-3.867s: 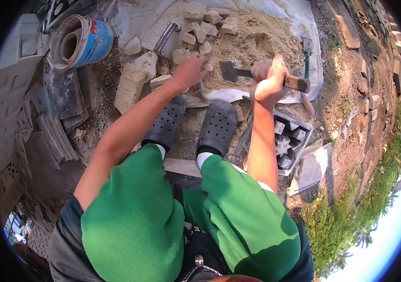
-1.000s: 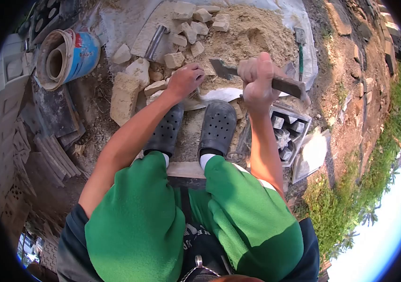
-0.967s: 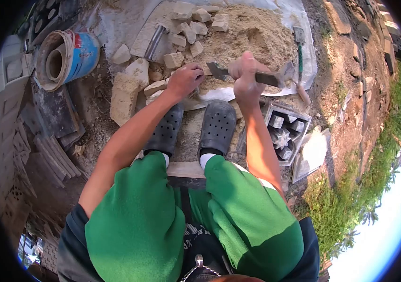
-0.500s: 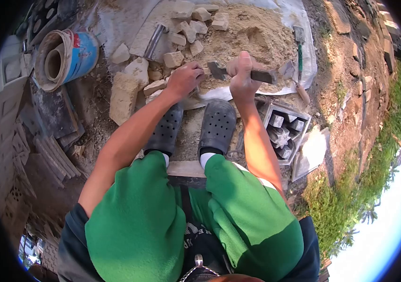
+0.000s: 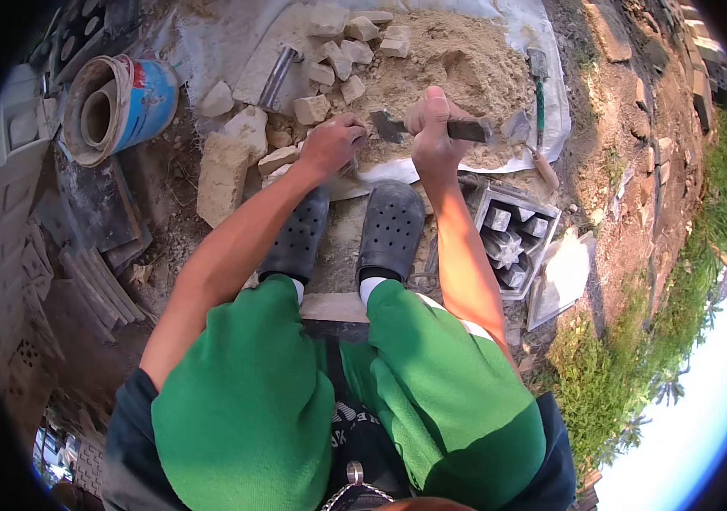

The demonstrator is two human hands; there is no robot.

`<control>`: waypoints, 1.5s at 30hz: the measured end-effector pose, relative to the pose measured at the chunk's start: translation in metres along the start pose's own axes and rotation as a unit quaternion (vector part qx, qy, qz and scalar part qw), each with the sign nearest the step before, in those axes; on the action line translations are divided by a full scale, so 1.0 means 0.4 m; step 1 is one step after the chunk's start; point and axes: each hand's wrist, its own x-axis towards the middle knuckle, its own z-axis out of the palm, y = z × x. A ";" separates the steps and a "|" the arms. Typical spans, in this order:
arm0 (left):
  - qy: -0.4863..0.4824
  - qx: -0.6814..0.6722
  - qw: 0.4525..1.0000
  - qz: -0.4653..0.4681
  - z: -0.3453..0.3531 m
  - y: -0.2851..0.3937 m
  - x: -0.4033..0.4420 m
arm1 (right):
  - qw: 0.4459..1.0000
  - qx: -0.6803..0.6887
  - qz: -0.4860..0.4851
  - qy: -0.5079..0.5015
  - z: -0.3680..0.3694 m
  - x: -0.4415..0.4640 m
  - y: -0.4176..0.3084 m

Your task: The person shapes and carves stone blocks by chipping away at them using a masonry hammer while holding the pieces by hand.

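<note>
My right hand [image 5: 436, 136] is closed around a dark metal tool [image 5: 470, 130], its thumb on top. The tool's flat, broad blade [image 5: 389, 127] sticks out to the left, over the pale rubble, and its bar-like other end points right. My left hand [image 5: 332, 146] is closed with its fingers curled down, left of the blade and apart from it. Whatever it grips is hidden under the fingers. Pale stone chunks [image 5: 312, 109] lie just beyond my left hand, and a heap of sandy crumbs [image 5: 465, 64] spreads behind my right hand.
A metal cylinder [image 5: 278, 78] lies among the stones. A green-handled tool [image 5: 540, 98] and a wooden-handled trowel [image 5: 544, 168] lie on the right of the white sheet [image 5: 557, 119]. A metal mould box [image 5: 481, 223] stands nearer me. At left is a blue bucket [image 5: 149, 102].
My right hand and the tool have shifted slightly up and left. My left hand stays nearly where it was; the whole view has drifted a little.
</note>
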 end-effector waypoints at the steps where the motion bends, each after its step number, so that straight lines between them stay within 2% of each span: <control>1: -0.006 -0.005 1.000 0.006 0.006 0.000 -0.008 | 1.000 -0.001 0.002 0.005 -0.006 -0.005 -0.014; 5: -0.023 -0.003 1.000 -0.003 -0.003 -0.005 -0.010 | 0.992 0.117 0.020 0.034 -0.022 0.037 -0.164; 7: -0.020 -0.009 1.000 -0.006 -0.001 -0.001 -0.008 | 0.988 0.147 -0.002 0.037 -0.030 0.035 -0.176; 8: -0.016 -0.012 1.000 -0.009 -0.002 0.000 -0.006 | 0.989 0.147 -0.003 0.037 -0.028 0.030 -0.150; 10: -0.007 -0.011 1.000 0.009 -0.004 -0.003 -0.008 | 0.998 0.052 0.021 0.009 -0.010 -0.009 -0.026; 11: 0.004 -0.010 1.000 0.025 -0.003 -0.005 -0.005 | 0.999 -0.019 -0.002 0.028 -0.002 -0.033 0.039; 17: -0.003 -0.009 1.000 0.018 -0.004 -0.007 -0.005 | 0.994 0.088 0.053 0.049 -0.022 0.038 -0.072; 19: -0.004 -0.010 1.000 0.009 -0.007 -0.001 -0.007 | 0.993 0.116 -0.023 0.030 -0.033 0.045 -0.151; 20: -0.001 -0.011 1.000 0.004 -0.007 0.003 -0.004 | 0.992 0.122 -0.015 0.035 -0.029 0.042 -0.169; 21: -0.001 -0.012 1.000 0.004 -0.006 0.004 -0.002 | 0.992 0.120 -0.015 0.035 -0.024 0.034 -0.149; 23: -0.003 -0.002 1.000 0.001 -0.006 0.003 -0.003 | 0.999 0.011 0.033 0.020 -0.014 -0.013 -0.040; 24: -0.002 -0.004 1.000 0.004 -0.001 0.000 -0.005 | 0.999 -0.016 -0.022 0.023 -0.015 -0.042 0.044; 25: -0.003 -0.002 1.000 0.004 0.005 -0.004 -0.006 | 1.000 0.011 -0.001 0.006 -0.014 -0.030 0.019; 27: -0.012 0.002 1.000 0.004 0.013 -0.005 -0.017 | 0.998 0.021 0.050 0.040 -0.014 0.006 0.022; 29: -0.009 -0.003 1.000 -0.026 0.006 -0.005 -0.009 | 0.991 0.115 0.058 0.026 -0.007 0.038 -0.092; 31: -0.014 -0.010 0.999 -0.031 0.003 -0.003 -0.016 | 0.990 0.142 0.006 0.013 -0.006 0.054 -0.168; 34: -0.015 -0.017 0.999 -0.027 0.000 -0.001 -0.007 | 0.991 0.130 -0.024 0.004 -0.010 0.039 -0.139; 35: -0.017 -0.016 0.999 -0.026 -0.003 -0.001 -0.006 | 0.999 0.019 -0.039 0.022 -0.007 0.010 -0.052; 37: -0.020 -0.007 1.000 -0.016 0.001 -0.007 -0.009 | 0.998 -0.056 0.001 0.030 0.002 -0.021 0.003; 39: -0.015 0.005 1.000 -0.013 0.004 -0.009 -0.001 | 0.999 -0.028 -0.003 0.032 -0.006 -0.006 0.046; 41: -0.003 -0.012 1.000 -0.008 -0.001 -0.002 -0.006 | 0.993 0.063 0.094 0.045 -0.004 0.022 -0.029; 42: -0.003 -0.010 1.000 -0.011 -0.002 -0.002 -0.004 | 0.994 0.080 0.066 0.027 -0.006 0.033 -0.089; 43: -0.012 -0.004 1.000 -0.015 -0.001 0.000 -0.006 | 0.986 0.154 0.046 0.049 0.004 0.042 -0.132; 45: -0.018 0.002 1.000 -0.017 0.002 -0.003 -0.004 | 0.987 0.153 0.008 0.040 -0.010 0.041 -0.163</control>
